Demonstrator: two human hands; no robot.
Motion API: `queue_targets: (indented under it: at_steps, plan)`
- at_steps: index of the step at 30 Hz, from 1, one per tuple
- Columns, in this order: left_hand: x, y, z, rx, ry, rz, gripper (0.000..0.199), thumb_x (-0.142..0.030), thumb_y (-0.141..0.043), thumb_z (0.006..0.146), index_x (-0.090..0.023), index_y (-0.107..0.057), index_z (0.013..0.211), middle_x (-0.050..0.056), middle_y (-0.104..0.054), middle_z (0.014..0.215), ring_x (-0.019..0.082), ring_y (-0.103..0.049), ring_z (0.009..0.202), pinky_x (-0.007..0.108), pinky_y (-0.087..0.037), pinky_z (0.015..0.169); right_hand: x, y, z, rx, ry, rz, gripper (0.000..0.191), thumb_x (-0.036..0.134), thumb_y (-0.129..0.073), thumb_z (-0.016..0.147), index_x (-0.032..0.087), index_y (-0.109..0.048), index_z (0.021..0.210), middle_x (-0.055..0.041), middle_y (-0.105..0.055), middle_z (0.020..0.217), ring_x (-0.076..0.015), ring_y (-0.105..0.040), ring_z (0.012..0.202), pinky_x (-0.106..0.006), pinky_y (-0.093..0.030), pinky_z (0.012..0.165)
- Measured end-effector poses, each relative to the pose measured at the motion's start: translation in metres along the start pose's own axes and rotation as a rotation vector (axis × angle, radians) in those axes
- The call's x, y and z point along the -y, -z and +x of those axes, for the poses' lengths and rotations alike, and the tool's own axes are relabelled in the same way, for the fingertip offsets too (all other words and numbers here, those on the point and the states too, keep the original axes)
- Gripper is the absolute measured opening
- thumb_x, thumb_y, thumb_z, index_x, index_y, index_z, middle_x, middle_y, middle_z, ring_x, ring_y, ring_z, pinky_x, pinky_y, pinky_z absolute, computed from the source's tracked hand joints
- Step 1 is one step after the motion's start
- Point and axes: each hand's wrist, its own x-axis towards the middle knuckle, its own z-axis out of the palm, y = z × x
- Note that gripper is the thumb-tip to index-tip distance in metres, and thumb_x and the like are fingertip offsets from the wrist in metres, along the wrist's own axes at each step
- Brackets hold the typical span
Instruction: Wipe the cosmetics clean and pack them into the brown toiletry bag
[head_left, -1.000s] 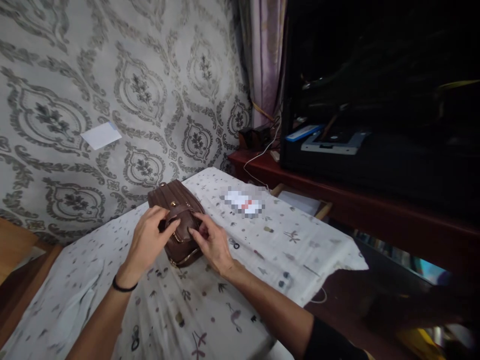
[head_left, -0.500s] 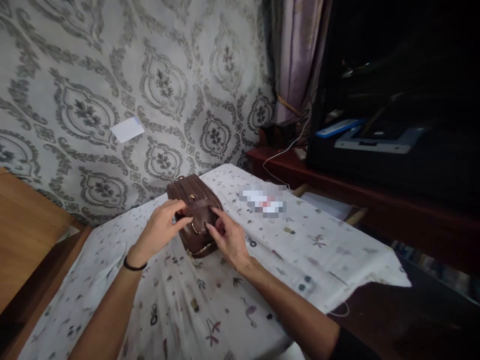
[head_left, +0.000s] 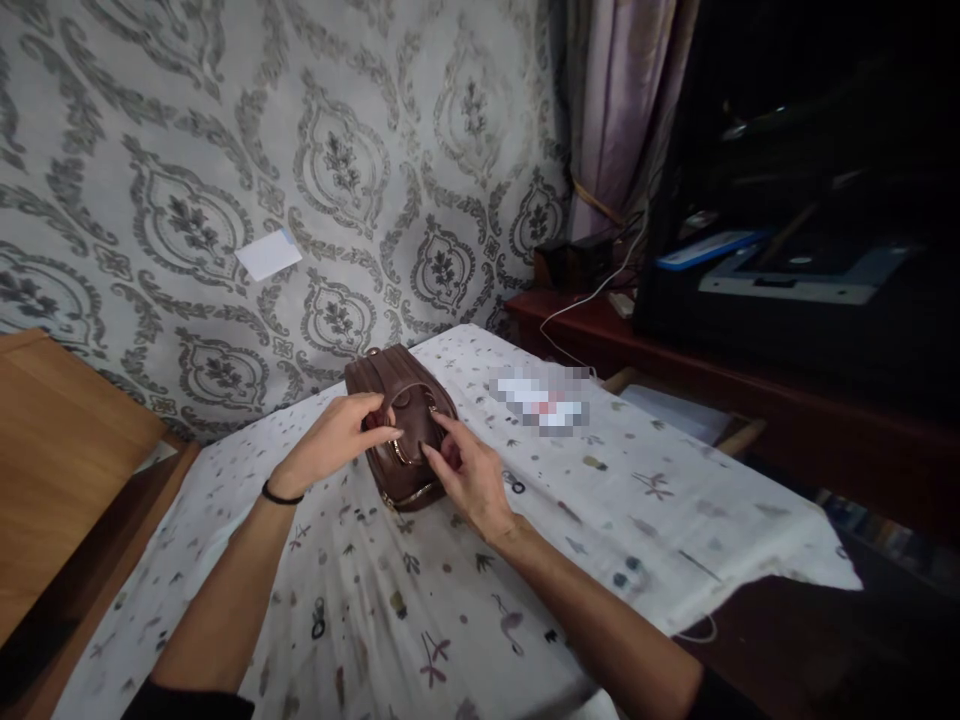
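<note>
A brown handbag (head_left: 401, 475) with gold-coloured zips lies on the patterned tablecloth, its long side running away from me. From the left, my left hand (head_left: 341, 435) has its fingers curled at the bag's strap (head_left: 411, 388), which arches up over the front pocket. The index finger and thumb are bent around the strap's left end; their exact hold is partly hidden. On the other side, my right hand (head_left: 472, 470) grips the pocket's right edge, thumb on the leather and index finger by the zip. A black band circles my left wrist.
White cloth with small prints covers the table (head_left: 622, 500). A blurred-out item (head_left: 541, 397) lies right of the bag. Beyond are an open drawer (head_left: 675, 415), a white cable (head_left: 600, 295) and a large dark screen (head_left: 795, 150). A wooden panel (head_left: 71, 430) stands left.
The strap, flatter before, now bows upward above the pocket, with my left fingers at its end. My view has shifted slightly left; the bag stays in place on the table.
</note>
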Motion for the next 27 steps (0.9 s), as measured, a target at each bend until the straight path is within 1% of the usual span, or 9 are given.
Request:
queue_targets:
  at_steps: [4, 6, 8, 11, 13, 15, 20, 23, 27]
  plan:
    - [0.003, -0.003, -0.002, -0.058, 0.030, -0.050, 0.019, -0.037, -0.055, 0.087, -0.021, -0.062, 0.080, 0.000, -0.065, 0.076, 0.016, -0.055, 0.064, 0.024, -0.038, 0.058, 0.000, 0.000, -0.001, 0.007, 0.047, -0.035, 0.034, 0.031, -0.055, 0.093, 0.018, -0.063, 0.123, -0.0002, -0.060, 0.073, -0.0149, -0.055, 0.060, -0.027, -0.051, 0.064]
    - [0.007, -0.003, -0.003, -0.080, 0.038, -0.099, 0.019, -0.036, -0.054, 0.086, -0.020, -0.063, 0.082, 0.001, -0.066, 0.077, 0.017, -0.058, 0.070, 0.025, -0.042, 0.063, 0.000, 0.000, -0.001, 0.008, 0.066, -0.043, 0.032, 0.030, -0.055, 0.093, 0.019, -0.064, 0.122, -0.0010, -0.061, 0.074, -0.0153, -0.056, 0.062, -0.027, -0.051, 0.064]
    - [0.009, -0.005, -0.004, -0.093, 0.040, -0.141, 0.017, -0.033, -0.056, 0.085, -0.019, -0.065, 0.087, 0.002, -0.068, 0.083, 0.019, -0.062, 0.079, 0.026, -0.046, 0.071, 0.000, 0.000, -0.001, 0.007, 0.075, -0.047, 0.030, 0.029, -0.055, 0.093, 0.019, -0.064, 0.120, -0.0013, -0.061, 0.075, -0.0158, -0.057, 0.063, -0.027, -0.051, 0.064]
    - [0.009, -0.009, -0.006, -0.123, 0.058, -0.195, 0.018, -0.029, -0.057, 0.085, -0.019, -0.067, 0.096, 0.004, -0.071, 0.094, 0.020, -0.065, 0.089, 0.029, -0.048, 0.079, 0.000, 0.000, -0.001, 0.007, 0.096, -0.050, 0.029, 0.028, -0.055, 0.094, 0.018, -0.065, 0.119, -0.0020, -0.061, 0.076, -0.0164, -0.059, 0.066, -0.027, -0.051, 0.066]
    - [0.006, -0.014, -0.008, -0.167, 0.075, -0.200, 0.019, -0.028, -0.058, 0.085, -0.019, -0.067, 0.100, 0.005, -0.072, 0.098, 0.021, -0.066, 0.092, 0.030, -0.048, 0.082, 0.001, 0.000, -0.002, 0.009, 0.118, -0.061, 0.028, 0.029, -0.055, 0.095, 0.018, -0.064, 0.119, -0.0025, -0.062, 0.077, -0.0169, -0.060, 0.068, -0.028, -0.052, 0.067]
    - [0.001, -0.019, -0.012, -0.224, 0.089, -0.166, 0.018, -0.028, -0.059, 0.085, -0.020, -0.067, 0.099, 0.004, -0.073, 0.097, 0.021, -0.066, 0.091, 0.030, -0.048, 0.082, 0.003, 0.000, -0.003, 0.026, 0.141, -0.083, 0.028, 0.031, -0.056, 0.095, 0.019, -0.064, 0.119, -0.0033, -0.062, 0.080, -0.0175, -0.061, 0.069, -0.028, -0.052, 0.067]
    - [-0.008, -0.032, -0.023, -0.362, 0.102, -0.069, 0.011, -0.025, -0.057, 0.086, -0.021, -0.064, 0.093, 0.000, -0.070, 0.084, 0.019, -0.065, 0.082, 0.026, -0.046, 0.071, 0.005, -0.003, -0.008, 0.061, 0.198, -0.174, 0.035, 0.040, -0.064, 0.091, 0.020, -0.065, 0.119, -0.0076, -0.062, 0.093, -0.0214, -0.064, 0.076, -0.032, -0.054, 0.068]
    - [-0.008, -0.039, -0.026, -0.427, 0.105, -0.081, 0.010, -0.025, -0.057, 0.086, -0.022, -0.064, 0.093, -0.001, -0.069, 0.083, 0.017, -0.064, 0.078, 0.025, -0.045, 0.070, 0.006, -0.005, -0.008, 0.068, 0.160, -0.171, 0.032, 0.040, -0.065, 0.091, 0.022, -0.065, 0.118, -0.0073, -0.062, 0.095, -0.0206, -0.064, 0.077, -0.031, -0.054, 0.067]
    - [-0.005, -0.044, -0.028, -0.436, 0.132, -0.145, 0.010, -0.025, -0.058, 0.086, -0.021, -0.064, 0.093, -0.001, -0.068, 0.081, 0.016, -0.063, 0.077, 0.024, -0.044, 0.067, 0.007, -0.007, -0.005, 0.071, 0.087, -0.117, 0.026, 0.035, -0.067, 0.090, 0.022, -0.066, 0.113, -0.0049, -0.061, 0.090, -0.0175, -0.062, 0.072, -0.026, -0.051, 0.062]
